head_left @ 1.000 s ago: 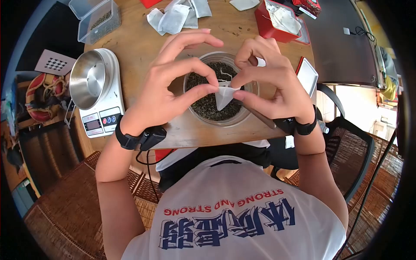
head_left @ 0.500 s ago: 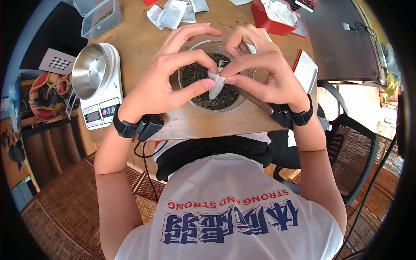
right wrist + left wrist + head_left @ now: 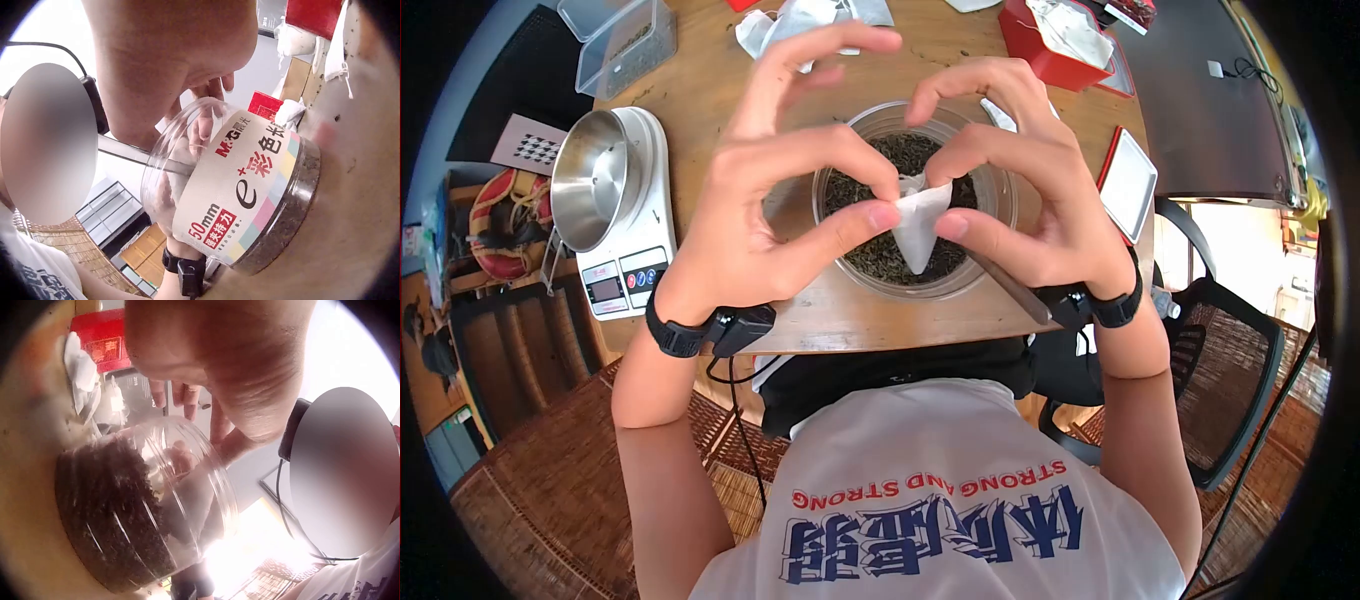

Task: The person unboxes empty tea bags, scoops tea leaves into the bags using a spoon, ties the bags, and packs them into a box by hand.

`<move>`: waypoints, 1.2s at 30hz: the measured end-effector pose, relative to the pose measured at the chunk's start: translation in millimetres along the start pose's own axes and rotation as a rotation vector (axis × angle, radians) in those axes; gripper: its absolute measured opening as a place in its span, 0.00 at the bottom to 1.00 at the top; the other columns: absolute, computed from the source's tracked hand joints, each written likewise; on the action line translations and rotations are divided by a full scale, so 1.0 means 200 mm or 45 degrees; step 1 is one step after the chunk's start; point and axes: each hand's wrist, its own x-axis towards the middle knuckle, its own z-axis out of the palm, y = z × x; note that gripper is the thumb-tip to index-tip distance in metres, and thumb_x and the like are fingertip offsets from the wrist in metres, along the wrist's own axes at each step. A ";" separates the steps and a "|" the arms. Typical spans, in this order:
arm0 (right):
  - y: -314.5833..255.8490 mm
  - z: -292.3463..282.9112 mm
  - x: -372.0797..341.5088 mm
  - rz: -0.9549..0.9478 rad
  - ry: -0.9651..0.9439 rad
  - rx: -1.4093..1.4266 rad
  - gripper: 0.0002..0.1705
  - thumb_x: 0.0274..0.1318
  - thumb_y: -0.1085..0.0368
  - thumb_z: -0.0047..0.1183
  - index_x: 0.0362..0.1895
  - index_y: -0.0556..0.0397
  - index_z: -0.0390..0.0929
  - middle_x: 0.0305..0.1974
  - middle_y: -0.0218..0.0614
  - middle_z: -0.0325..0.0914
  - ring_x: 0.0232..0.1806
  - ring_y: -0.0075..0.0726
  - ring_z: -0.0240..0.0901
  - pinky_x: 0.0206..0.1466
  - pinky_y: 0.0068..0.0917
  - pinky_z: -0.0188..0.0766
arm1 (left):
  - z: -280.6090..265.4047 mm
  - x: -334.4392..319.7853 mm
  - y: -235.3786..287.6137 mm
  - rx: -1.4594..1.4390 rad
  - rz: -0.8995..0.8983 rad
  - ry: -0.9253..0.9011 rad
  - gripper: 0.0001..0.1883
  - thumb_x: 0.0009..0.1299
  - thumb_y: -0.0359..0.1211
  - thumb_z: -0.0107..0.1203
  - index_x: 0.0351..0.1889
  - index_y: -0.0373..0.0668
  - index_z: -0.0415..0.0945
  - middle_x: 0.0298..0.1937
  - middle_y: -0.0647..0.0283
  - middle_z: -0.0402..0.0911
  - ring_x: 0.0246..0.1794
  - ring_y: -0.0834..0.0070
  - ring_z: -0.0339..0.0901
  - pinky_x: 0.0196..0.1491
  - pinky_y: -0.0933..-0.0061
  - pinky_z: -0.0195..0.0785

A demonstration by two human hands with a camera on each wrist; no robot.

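A small white bag [image 3: 916, 232] hangs pointed end down over a clear round tub [image 3: 847, 262] of dark dried leaves. The left hand [image 3: 775, 200] pinches the bag's left upper edge between thumb and index finger. On the other side, the right hand [image 3: 1030, 190] holds its right upper edge with thumb and index finger. A metal handle [image 3: 1010, 288] leans out of the tub under the right hand. The left wrist view shows the leaves [image 3: 106, 512] through the tub's wall; a printed label [image 3: 240, 181] covers the wall in the right wrist view.
At the left stands a white scale [image 3: 632, 262] with a steel bowl [image 3: 590, 180]. Farther back are a clear box [image 3: 628, 55], white bags [image 3: 825, 15] and a red tin [image 3: 1050, 62] with white bags inside. A red-edged white lid [image 3: 1128, 188] lies at the right.
The bag has moved slightly down and right since half a second ago, and more of its pointed body shows. Both hands are a little farther apart, with the other left fingers raised.
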 end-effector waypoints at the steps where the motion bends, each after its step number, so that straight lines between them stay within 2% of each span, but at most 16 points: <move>1: 0.00 0.01 0.00 -0.032 0.014 -0.001 0.15 0.47 0.57 0.67 0.36 0.52 0.83 0.58 0.45 0.79 0.64 0.54 0.67 0.73 0.52 0.52 | 0.00 0.00 0.00 0.037 0.019 0.045 0.06 0.61 0.34 0.68 0.31 0.44 0.84 0.73 0.42 0.67 0.77 0.49 0.62 0.73 0.44 0.56; 6: 0.03 0.03 0.00 -0.096 0.040 0.008 0.17 0.55 0.55 0.65 0.42 0.53 0.80 0.48 0.40 0.85 0.69 0.54 0.71 0.78 0.56 0.49 | 0.02 -0.01 -0.01 0.094 -0.032 0.209 0.07 0.60 0.32 0.72 0.30 0.43 0.85 0.73 0.43 0.67 0.75 0.50 0.65 0.71 0.48 0.60; 9: 0.09 0.07 -0.07 0.005 0.029 0.102 0.20 0.56 0.53 0.64 0.45 0.55 0.80 0.45 0.39 0.85 0.63 0.45 0.75 0.80 0.54 0.48 | 0.02 -0.02 -0.02 0.057 -0.010 0.173 0.06 0.59 0.30 0.72 0.33 0.43 0.86 0.71 0.43 0.69 0.75 0.51 0.66 0.71 0.50 0.61; 11: 0.25 0.13 -0.18 0.511 -0.483 0.653 0.28 0.59 0.68 0.64 0.63 0.57 0.71 0.56 0.43 0.81 0.69 0.44 0.74 0.76 0.49 0.61 | 0.01 -0.02 -0.03 0.036 0.062 0.152 0.07 0.59 0.28 0.72 0.35 0.43 0.87 0.70 0.43 0.71 0.75 0.52 0.66 0.70 0.51 0.62; 12: 0.21 0.10 -0.18 0.511 -0.483 0.653 0.28 0.59 0.68 0.64 0.63 0.57 0.71 0.56 0.43 0.81 0.69 0.44 0.74 0.76 0.49 0.61 | 0.01 -0.02 -0.04 0.036 0.062 0.152 0.07 0.59 0.28 0.72 0.35 0.43 0.87 0.70 0.43 0.71 0.75 0.52 0.66 0.70 0.51 0.62; 14: -0.09 0.01 0.02 0.256 -0.092 0.271 0.36 0.49 0.77 0.70 0.63 0.57 0.71 0.57 0.41 0.80 0.66 0.45 0.75 0.82 0.51 0.44 | 0.01 -0.03 -0.06 0.024 0.028 0.190 0.07 0.59 0.27 0.72 0.35 0.43 0.87 0.70 0.43 0.71 0.75 0.52 0.66 0.70 0.52 0.62; 15: -0.08 0.02 0.00 0.255 -0.091 0.274 0.36 0.49 0.77 0.70 0.63 0.57 0.71 0.57 0.41 0.80 0.66 0.45 0.75 0.82 0.51 0.44 | 0.01 -0.04 -0.07 0.026 0.025 0.188 0.07 0.59 0.27 0.72 0.35 0.43 0.87 0.70 0.43 0.71 0.75 0.52 0.66 0.70 0.52 0.62; 18: 0.01 0.08 -0.05 0.316 0.188 0.759 0.36 0.51 0.74 0.69 0.65 0.57 0.70 0.58 0.40 0.80 0.62 0.40 0.77 0.83 0.51 0.33 | 0.01 -0.04 -0.08 0.012 0.003 0.177 0.09 0.58 0.26 0.72 0.36 0.42 0.87 0.71 0.43 0.70 0.75 0.52 0.66 0.70 0.53 0.62; 20: 0.04 0.09 -0.01 0.074 0.335 0.536 0.33 0.50 0.71 0.69 0.62 0.59 0.74 0.55 0.40 0.82 0.59 0.37 0.77 0.80 0.47 0.42 | 0.01 -0.03 -0.08 -0.033 0.015 0.146 0.10 0.55 0.25 0.74 0.34 0.42 0.88 0.71 0.42 0.70 0.74 0.52 0.67 0.71 0.53 0.61; 21: -0.04 -0.02 -0.03 0.137 0.163 0.119 0.29 0.50 0.67 0.69 0.57 0.61 0.79 0.50 0.40 0.84 0.58 0.35 0.77 0.74 0.37 0.51 | 0.01 -0.03 -0.08 -0.035 0.015 0.146 0.10 0.55 0.25 0.74 0.34 0.42 0.88 0.71 0.42 0.70 0.74 0.52 0.67 0.71 0.53 0.61; 24: 0.02 -0.06 -0.06 0.113 0.130 0.275 0.24 0.51 0.64 0.68 0.53 0.61 0.82 0.46 0.38 0.85 0.55 0.35 0.77 0.66 0.34 0.59 | 0.02 -0.03 -0.06 -0.096 0.020 0.082 0.08 0.52 0.25 0.75 0.29 0.42 0.88 0.72 0.41 0.69 0.74 0.51 0.67 0.71 0.53 0.59; 28: 0.05 -0.05 -0.09 0.008 0.178 0.091 0.25 0.58 0.50 0.64 0.48 0.57 0.79 0.43 0.39 0.82 0.54 0.37 0.75 0.73 0.46 0.60 | 0.03 -0.01 -0.03 -0.131 -0.041 -0.038 0.08 0.53 0.34 0.75 0.24 0.42 0.88 0.69 0.40 0.72 0.72 0.50 0.68 0.70 0.53 0.58; 31: 0.07 -0.01 -0.11 -0.012 0.424 0.457 0.26 0.57 0.51 0.63 0.47 0.62 0.79 0.42 0.38 0.78 0.42 0.31 0.70 0.46 0.28 0.64 | 0.04 -0.02 -0.01 -0.211 -0.128 -0.035 0.15 0.58 0.45 0.70 0.24 0.42 0.88 0.67 0.39 0.74 0.70 0.50 0.70 0.69 0.53 0.58; 32: 0.08 -0.06 -0.10 -0.008 0.422 0.457 0.26 0.57 0.51 0.63 0.47 0.62 0.79 0.42 0.38 0.78 0.42 0.31 0.70 0.46 0.28 0.64 | 0.04 -0.03 -0.01 -0.265 -0.201 0.008 0.20 0.60 0.50 0.66 0.25 0.42 0.89 0.66 0.39 0.74 0.69 0.50 0.71 0.69 0.53 0.58; 34: 0.09 -0.22 -0.08 0.083 -0.077 0.697 0.27 0.51 0.59 0.70 0.54 0.60 0.82 0.47 0.37 0.83 0.51 0.36 0.77 0.61 0.35 0.64 | 0.03 -0.03 -0.02 -0.212 -0.212 -0.010 0.21 0.61 0.51 0.63 0.28 0.40 0.88 0.66 0.39 0.74 0.68 0.52 0.71 0.69 0.53 0.58; 36: 0.07 -0.20 -0.08 0.087 -0.073 0.694 0.27 0.51 0.59 0.70 0.54 0.60 0.82 0.47 0.37 0.83 0.50 0.36 0.76 0.60 0.35 0.64 | 0.03 -0.02 -0.01 -0.159 -0.221 -0.029 0.22 0.62 0.51 0.60 0.31 0.39 0.88 0.66 0.40 0.74 0.68 0.53 0.72 0.69 0.53 0.58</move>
